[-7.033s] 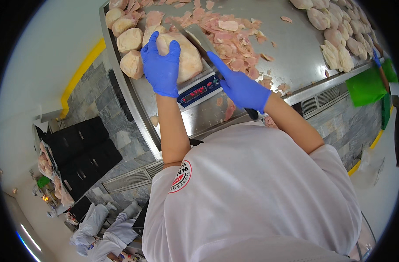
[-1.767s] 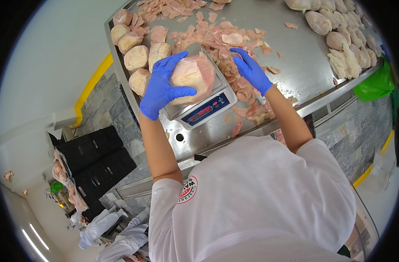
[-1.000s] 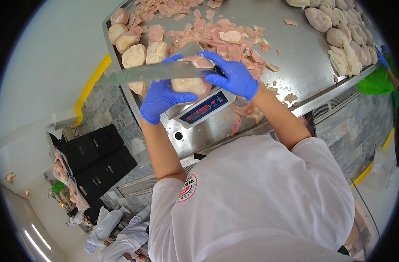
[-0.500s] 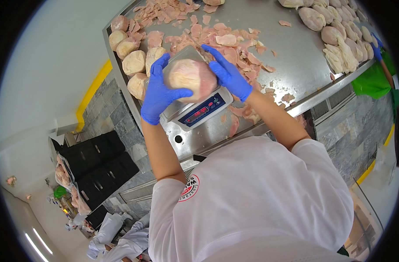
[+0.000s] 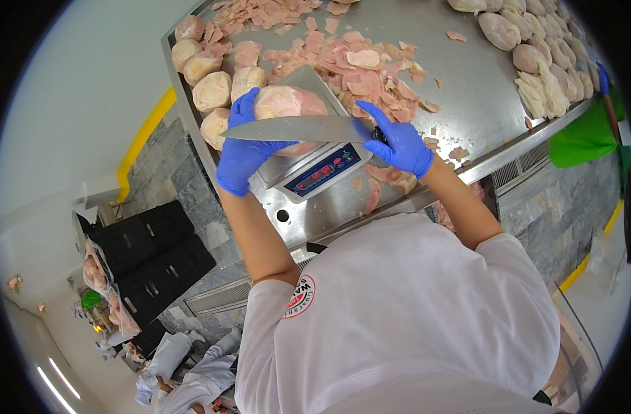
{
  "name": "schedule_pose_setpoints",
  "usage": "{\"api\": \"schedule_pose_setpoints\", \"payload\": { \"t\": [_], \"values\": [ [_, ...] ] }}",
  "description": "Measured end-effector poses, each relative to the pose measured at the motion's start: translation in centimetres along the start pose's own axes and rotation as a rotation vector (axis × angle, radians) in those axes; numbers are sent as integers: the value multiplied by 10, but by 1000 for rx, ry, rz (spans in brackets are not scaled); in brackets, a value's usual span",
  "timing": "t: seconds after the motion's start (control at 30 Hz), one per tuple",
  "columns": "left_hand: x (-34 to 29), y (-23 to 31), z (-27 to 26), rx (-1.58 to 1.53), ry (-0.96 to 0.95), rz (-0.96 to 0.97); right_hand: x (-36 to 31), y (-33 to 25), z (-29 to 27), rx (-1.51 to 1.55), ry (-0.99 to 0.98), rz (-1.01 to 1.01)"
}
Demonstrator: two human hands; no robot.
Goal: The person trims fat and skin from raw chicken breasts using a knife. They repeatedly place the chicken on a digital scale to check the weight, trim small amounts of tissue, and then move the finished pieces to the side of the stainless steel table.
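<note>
A large round ball of pale pink meat (image 5: 291, 101) rests on a digital scale (image 5: 319, 174) with a lit red display. My gloved left hand (image 5: 241, 160) cups the meat's left side, fingers at the far edge and thumb toward the front. In my right hand (image 5: 402, 145) is a large kitchen knife (image 5: 305, 129), gripped by its dark handle. Its long blade points left, crossing above the meat and over part of my left hand. Whether the blade touches either one cannot be told. Thin pink meat slices (image 5: 357, 77) lie in a heap just behind the scale.
More round meat pieces (image 5: 212, 92) line the left edge of the steel table (image 5: 426, 41). Several pale meat balls (image 5: 498, 32) are crowded at the far right, near another person's blue-gloved hand (image 5: 603, 79). Black crates (image 5: 153, 255) stand on the left.
The knife has come into view in my right hand, which has left the meat and moved right. My left hand stays on the meat, which has shifted slightly left.
</note>
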State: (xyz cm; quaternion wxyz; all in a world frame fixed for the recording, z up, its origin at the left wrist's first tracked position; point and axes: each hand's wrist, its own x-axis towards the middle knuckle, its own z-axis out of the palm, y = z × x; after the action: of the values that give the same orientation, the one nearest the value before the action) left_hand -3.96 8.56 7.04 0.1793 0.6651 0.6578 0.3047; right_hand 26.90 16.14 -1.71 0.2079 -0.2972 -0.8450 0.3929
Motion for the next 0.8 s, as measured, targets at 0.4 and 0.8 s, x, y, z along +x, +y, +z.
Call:
{"api": "schedule_pose_setpoints", "payload": {
  "t": [0.4,0.8],
  "values": [
    [13,0,-2,-426,-150,-157,62,-44,3,103,0,-3],
    [18,10,2,-397,-94,-245,27,20,-8,110,-96,11]
  ]
}}
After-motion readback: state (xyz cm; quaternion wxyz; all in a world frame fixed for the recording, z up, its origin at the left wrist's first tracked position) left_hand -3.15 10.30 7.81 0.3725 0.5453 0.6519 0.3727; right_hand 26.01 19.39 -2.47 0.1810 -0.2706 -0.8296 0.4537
